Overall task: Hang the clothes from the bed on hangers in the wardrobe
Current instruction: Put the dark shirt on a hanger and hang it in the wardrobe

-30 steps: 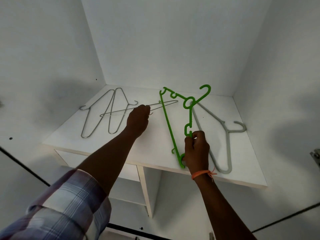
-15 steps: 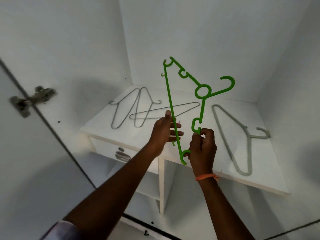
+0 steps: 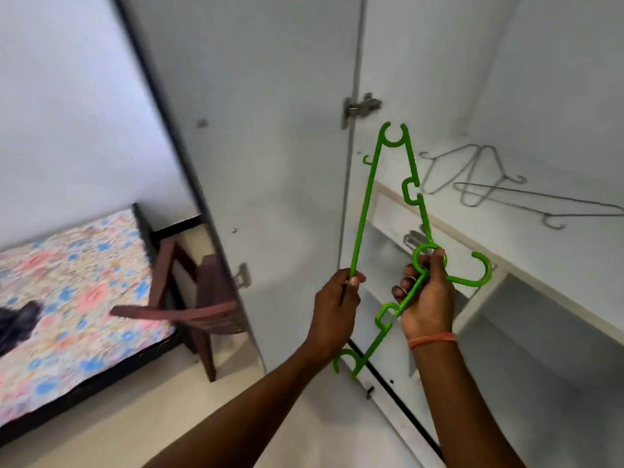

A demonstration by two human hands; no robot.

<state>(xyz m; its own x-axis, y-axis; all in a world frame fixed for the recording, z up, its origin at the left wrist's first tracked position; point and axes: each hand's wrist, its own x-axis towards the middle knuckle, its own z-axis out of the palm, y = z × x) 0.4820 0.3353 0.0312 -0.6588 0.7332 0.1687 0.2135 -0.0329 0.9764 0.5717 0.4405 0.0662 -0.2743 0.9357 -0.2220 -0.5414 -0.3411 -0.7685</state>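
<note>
Head view is showing both hands carrying a bright green plastic clothes hanger (image 3: 364, 211) out in front of the open white wardrobe door (image 3: 270, 163). The left hand (image 3: 334, 305) is pinching the long straight bar; the right hand (image 3: 427, 298) is gripping the neck beside the ring and hook. Thin grey wire hangers (image 3: 479, 179) are lying on the white wardrobe shelf (image 3: 540, 238) to the far right. At far left, the bed with a floral sheet (image 3: 77, 282) is carrying a dark bundle (image 3: 17, 319), probably a garment, though it is blurred. A brown wooden chair (image 3: 199, 298) is standing between bed and wardrobe. Keeping the hook end in the right hand would be leaving the left free for lifting the garment; steering clear of the chair matters.
</note>
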